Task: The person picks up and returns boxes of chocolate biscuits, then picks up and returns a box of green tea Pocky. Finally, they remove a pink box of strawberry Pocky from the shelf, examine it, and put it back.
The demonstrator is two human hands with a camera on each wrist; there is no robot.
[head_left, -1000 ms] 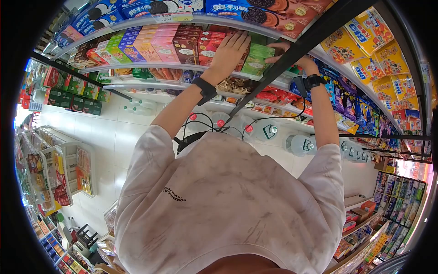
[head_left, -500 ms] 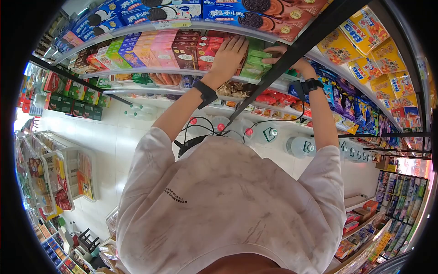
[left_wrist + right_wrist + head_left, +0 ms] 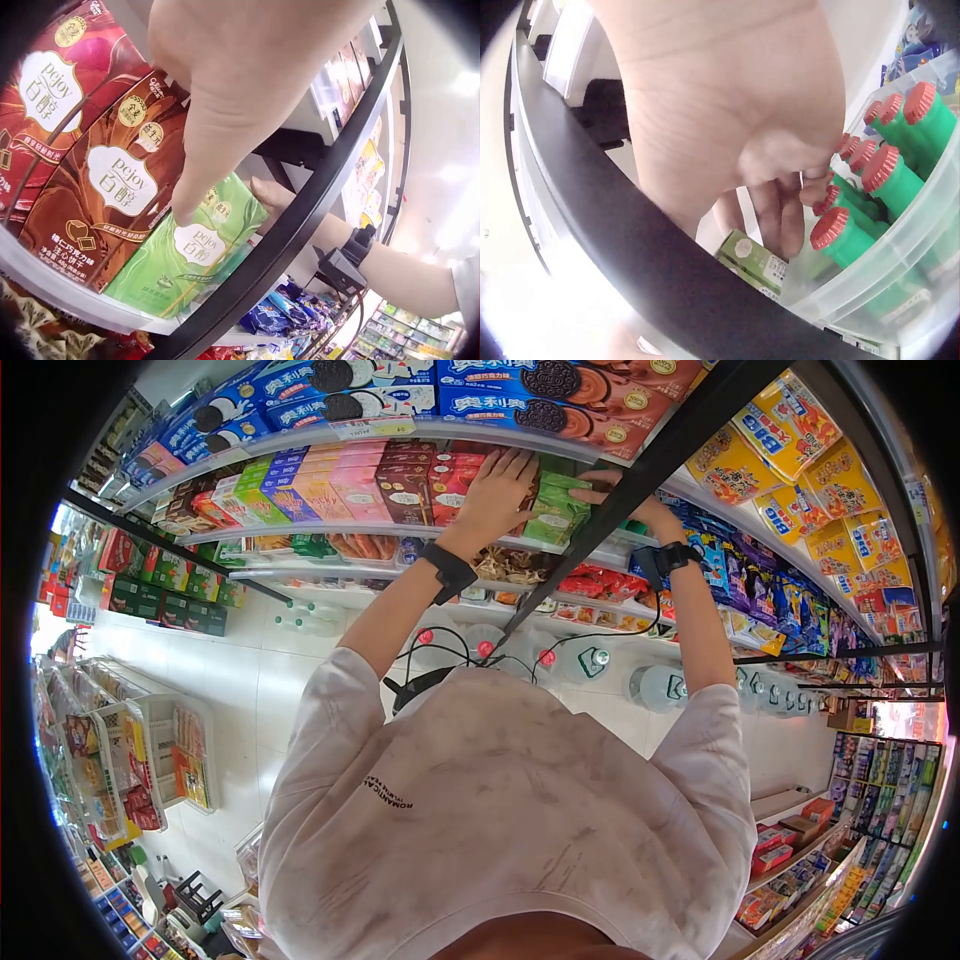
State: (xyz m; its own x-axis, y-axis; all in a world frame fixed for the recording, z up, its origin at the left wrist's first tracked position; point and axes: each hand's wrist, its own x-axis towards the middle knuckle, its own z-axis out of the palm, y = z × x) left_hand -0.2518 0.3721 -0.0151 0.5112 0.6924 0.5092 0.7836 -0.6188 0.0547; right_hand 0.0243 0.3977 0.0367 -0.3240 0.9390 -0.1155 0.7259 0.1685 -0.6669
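Note:
My left hand (image 3: 500,495) rests with straight fingers over the dark red and brown boxes on the shelf. Its thumb touches the front of a green Pejoy biscuit box (image 3: 169,259); beside that stands a brown Pejoy box (image 3: 109,180). The right hand (image 3: 628,500) reaches around the black shelf post to the other side of the green boxes (image 3: 557,510), partly hidden by the post. In the right wrist view its loosely bent fingers (image 3: 780,217) hang between the end of a green box (image 3: 754,259) and a clear plastic tub (image 3: 870,277).
The black post (image 3: 650,480) stands between my hands. Red-capped green bottles (image 3: 885,169) fill the tub. Blue Oreo boxes (image 3: 350,400) line the shelf above, yellow snack packs (image 3: 800,450) hang at right, and large water bottles (image 3: 660,685) stand on the floor.
My left thumb has spread out to the right, onto the green boxes. The right fingers have shifted slightly left, close at the green boxes' end.

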